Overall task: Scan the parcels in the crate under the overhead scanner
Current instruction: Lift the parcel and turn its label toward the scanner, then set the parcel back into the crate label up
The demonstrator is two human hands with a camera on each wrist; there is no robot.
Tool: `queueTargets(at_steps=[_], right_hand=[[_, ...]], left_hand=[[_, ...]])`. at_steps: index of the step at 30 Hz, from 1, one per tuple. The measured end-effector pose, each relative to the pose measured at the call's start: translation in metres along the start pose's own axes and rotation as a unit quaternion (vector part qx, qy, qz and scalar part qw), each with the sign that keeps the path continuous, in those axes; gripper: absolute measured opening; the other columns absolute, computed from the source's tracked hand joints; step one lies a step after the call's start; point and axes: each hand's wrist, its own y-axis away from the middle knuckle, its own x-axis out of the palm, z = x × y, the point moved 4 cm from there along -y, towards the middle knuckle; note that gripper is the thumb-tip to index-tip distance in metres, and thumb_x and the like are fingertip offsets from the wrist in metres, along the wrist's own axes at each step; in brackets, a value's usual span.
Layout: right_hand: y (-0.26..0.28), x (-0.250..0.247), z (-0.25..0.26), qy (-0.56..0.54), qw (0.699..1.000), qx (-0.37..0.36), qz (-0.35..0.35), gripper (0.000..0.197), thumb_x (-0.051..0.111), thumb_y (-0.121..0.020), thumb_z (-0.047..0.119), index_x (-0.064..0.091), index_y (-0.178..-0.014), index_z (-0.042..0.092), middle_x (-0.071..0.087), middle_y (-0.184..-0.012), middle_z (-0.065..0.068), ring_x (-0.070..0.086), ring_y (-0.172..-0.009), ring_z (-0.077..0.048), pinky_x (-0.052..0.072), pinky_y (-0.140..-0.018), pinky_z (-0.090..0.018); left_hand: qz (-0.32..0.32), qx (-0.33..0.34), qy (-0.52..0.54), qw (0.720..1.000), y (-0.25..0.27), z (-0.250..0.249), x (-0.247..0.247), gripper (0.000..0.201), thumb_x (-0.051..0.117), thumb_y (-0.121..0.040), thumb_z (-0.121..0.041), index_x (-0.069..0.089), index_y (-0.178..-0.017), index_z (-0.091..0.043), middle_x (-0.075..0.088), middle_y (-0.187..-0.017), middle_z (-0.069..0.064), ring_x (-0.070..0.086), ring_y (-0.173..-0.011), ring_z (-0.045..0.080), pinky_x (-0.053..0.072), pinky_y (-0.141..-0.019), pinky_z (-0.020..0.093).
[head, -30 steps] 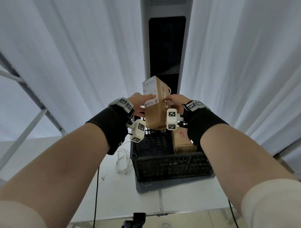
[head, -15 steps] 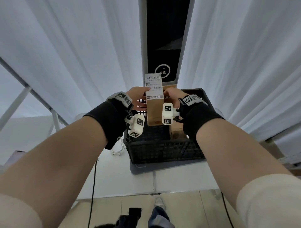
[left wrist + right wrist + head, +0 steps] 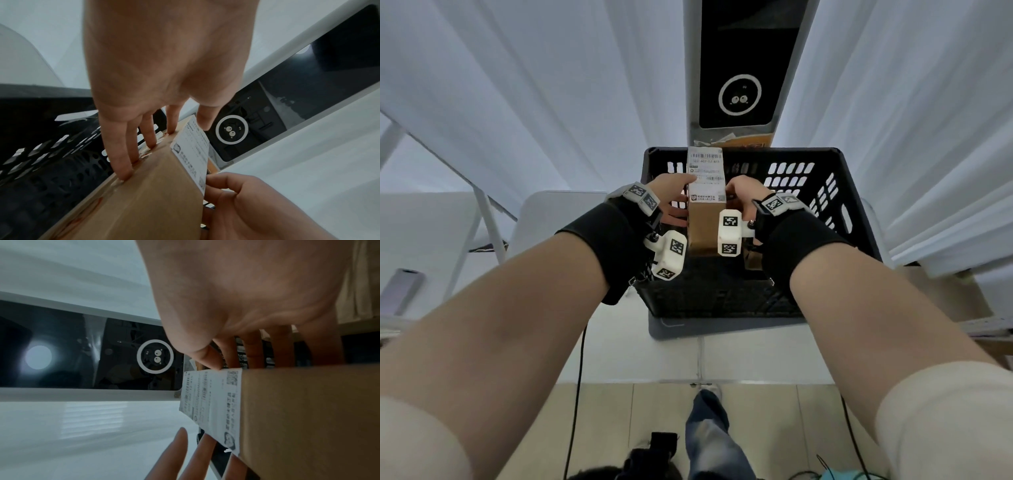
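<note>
I hold a brown cardboard parcel between both hands above the black crate. Its white barcode label faces up, below the scanner column and its white ring. My left hand grips the parcel's left side, fingers pressed along the edge. My right hand grips the right side, thumb at the label's edge. Another brown parcel lies in the crate, mostly hidden by my right wrist.
The crate stands on a grey base plate on a white table. White curtains hang on both sides. A metal frame slants at the left. A black cable drops off the table's front edge to the floor.
The parcel has turned from tilted to level, label now facing up, and sits lower, over the crate. The head view has tipped downward. Both hands kept their hold.
</note>
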Motion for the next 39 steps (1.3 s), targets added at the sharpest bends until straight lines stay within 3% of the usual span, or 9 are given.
queueTargets(at_steps=[2,5,9,14,16,23,27,34,39], right_hand=[[-0.018,0.002,-0.006,0.001,1.0,0.011,0.003,0.019,0.045,-0.065,0.016,0.053,-0.081,0.011,0.061,-0.094,-0.014,0.055,-0.087,-0.038,0.044,-0.09,-0.051],[-0.043,0.006,-0.013,0.008,1.0,0.021,0.009,0.021,0.045,-0.062,0.015,0.054,-0.08,0.011,0.061,-0.1,-0.017,0.055,-0.091,-0.037,0.042,-0.095,-0.06],[-0.044,0.016,-0.019,-0.021,0.999,0.031,0.023,0.02,0.045,-0.071,0.014,0.057,-0.087,0.012,0.068,-0.095,-0.012,0.06,-0.091,-0.032,0.042,-0.102,-0.056],[-0.063,0.022,-0.028,-0.036,0.998,0.042,0.041,0.024,0.045,-0.08,0.017,0.057,-0.1,0.011,0.067,-0.101,-0.011,0.061,-0.092,-0.029,0.045,-0.103,-0.05],[-0.072,0.024,-0.029,-0.029,0.997,0.048,0.047,0.022,0.044,-0.083,0.018,0.059,-0.098,0.011,0.068,-0.1,-0.009,0.062,-0.092,-0.028,0.047,-0.102,-0.048],[-0.09,0.041,-0.033,-0.033,0.993,0.063,0.098,0.027,0.039,-0.096,0.026,0.062,-0.092,0.012,0.064,-0.08,-0.003,0.059,-0.069,-0.019,0.048,-0.069,-0.031],[-0.097,0.049,-0.036,-0.032,0.991,0.07,0.113,0.028,0.039,-0.097,0.03,0.059,-0.092,0.011,0.064,-0.085,-0.005,0.06,-0.075,-0.021,0.047,-0.086,-0.037],[-0.098,0.056,-0.035,-0.026,0.989,0.085,0.116,0.03,0.041,-0.097,0.03,0.058,-0.083,0.009,0.063,-0.081,-0.008,0.059,-0.072,-0.022,0.047,-0.089,-0.037],[-0.1,0.059,-0.04,-0.011,0.987,0.101,0.123,0.033,0.037,-0.098,0.033,0.058,-0.1,0.006,0.063,-0.085,-0.008,0.061,-0.088,-0.025,0.046,-0.101,-0.041]], left_hand=[[0.001,-0.011,0.003,1.0,-0.012,0.005,0.001,0.041,0.052,-0.097,-0.039,0.054,-0.133,-0.019,0.063,-0.123,0.01,0.064,-0.107,0.033,0.052,-0.096,0.051],[-0.008,-0.034,0.009,0.999,-0.032,0.011,0.001,0.043,0.051,-0.097,-0.039,0.052,-0.134,-0.016,0.06,-0.121,0.011,0.062,-0.109,0.034,0.051,-0.096,0.051],[0.001,-0.073,0.024,0.997,-0.051,0.02,0.003,0.028,0.047,-0.1,-0.037,0.059,-0.107,-0.013,0.056,-0.092,0.008,0.059,-0.084,0.024,0.054,-0.082,0.042],[-0.021,-0.075,0.052,0.996,-0.077,0.031,0.004,0.042,0.044,-0.102,-0.035,0.05,-0.132,-0.007,0.063,-0.106,0.013,0.062,-0.108,0.033,0.049,-0.087,0.043],[-0.022,-0.08,0.058,0.995,-0.085,0.034,0.005,0.039,0.044,-0.102,-0.036,0.052,-0.128,-0.007,0.064,-0.099,0.011,0.064,-0.097,0.03,0.051,-0.077,0.041],[-0.021,-0.109,-0.001,0.994,-0.11,0.043,-0.002,0.037,0.046,-0.097,-0.044,0.059,-0.1,-0.009,0.068,-0.102,0.012,0.065,-0.097,0.03,0.052,-0.082,0.042],[-0.018,-0.127,-0.021,0.991,-0.114,0.046,-0.009,0.04,0.046,-0.096,-0.047,0.058,-0.081,-0.011,0.059,-0.079,0.008,0.049,-0.066,0.021,0.043,-0.064,0.031],[-0.024,-0.136,-0.052,0.989,-0.113,0.046,-0.015,0.036,0.048,-0.096,-0.041,0.056,-0.078,-0.011,0.054,-0.076,0.009,0.049,-0.066,0.023,0.048,-0.075,0.04],[-0.013,-0.162,-0.06,0.985,-0.113,0.05,-0.013,0.034,0.046,-0.098,-0.038,0.055,-0.078,-0.011,0.053,-0.075,0.007,0.048,-0.061,0.021,0.041,-0.059,0.033]])
